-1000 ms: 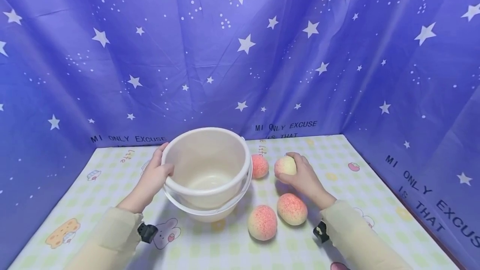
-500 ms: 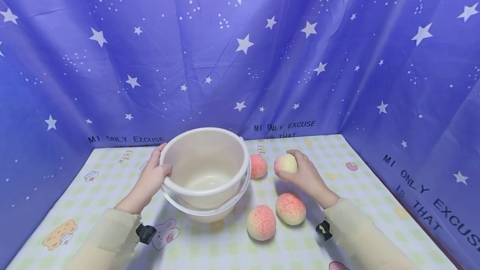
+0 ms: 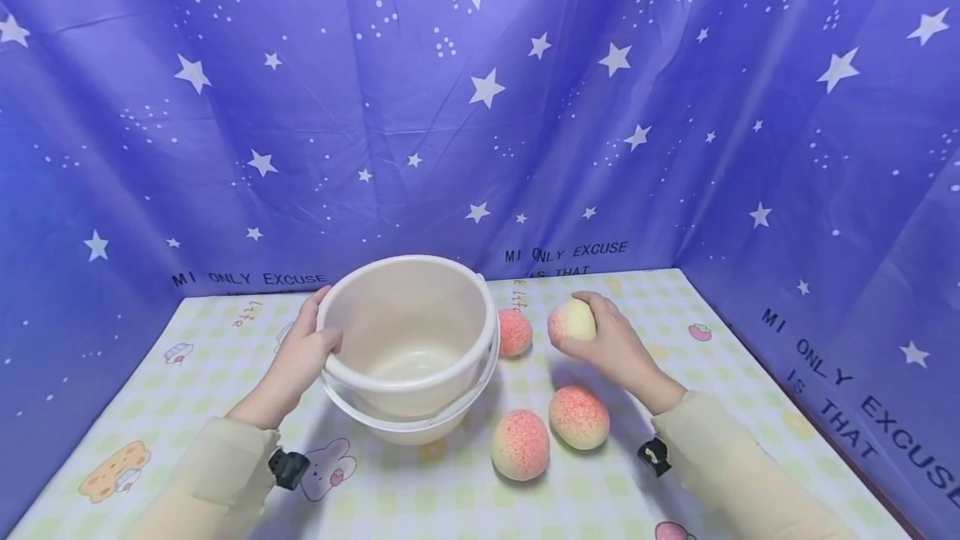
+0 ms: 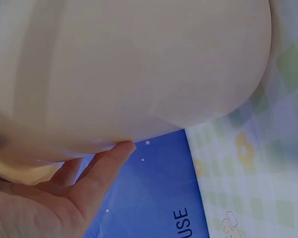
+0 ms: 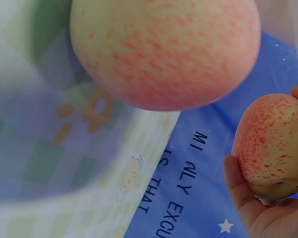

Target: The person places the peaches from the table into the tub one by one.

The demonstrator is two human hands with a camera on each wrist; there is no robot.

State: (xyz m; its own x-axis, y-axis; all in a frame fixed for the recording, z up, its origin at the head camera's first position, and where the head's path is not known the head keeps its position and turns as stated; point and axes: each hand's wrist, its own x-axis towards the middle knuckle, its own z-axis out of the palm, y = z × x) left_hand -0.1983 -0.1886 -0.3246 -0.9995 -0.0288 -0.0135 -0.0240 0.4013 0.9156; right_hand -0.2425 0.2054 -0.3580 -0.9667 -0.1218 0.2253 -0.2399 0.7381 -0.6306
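A cream bucket (image 3: pixel 411 332) stands on the table, its mouth facing the head camera. My left hand (image 3: pixel 292 361) grips its left rim, thumb inside; in the left wrist view the fingers of that hand (image 4: pixel 84 193) lie against the bucket's wall (image 4: pixel 149 64). My right hand (image 3: pixel 618 352) holds a pink and yellow peach (image 3: pixel 572 321) between thumb and fingers, right of the bucket. In the right wrist view the same peach (image 5: pixel 273 144) sits in the hand (image 5: pixel 268 213). Two more peaches, one (image 3: pixel 521 445) beside another (image 3: pixel 580 417), lie nearer, and one (image 3: pixel 514 333) lies partly behind the bucket.
A checked tablecloth (image 3: pixel 195 373) with printed cartoons covers the table. Blue curtain (image 3: pixel 420 107) with white stars rises behind it and at both sides. The bucket's white handle (image 3: pixel 420 423) hangs down at its front.
The right hand has raised its peach slightly. My left hand keeps its grip on the bucket, and the whole head view has shifted a little to the left.
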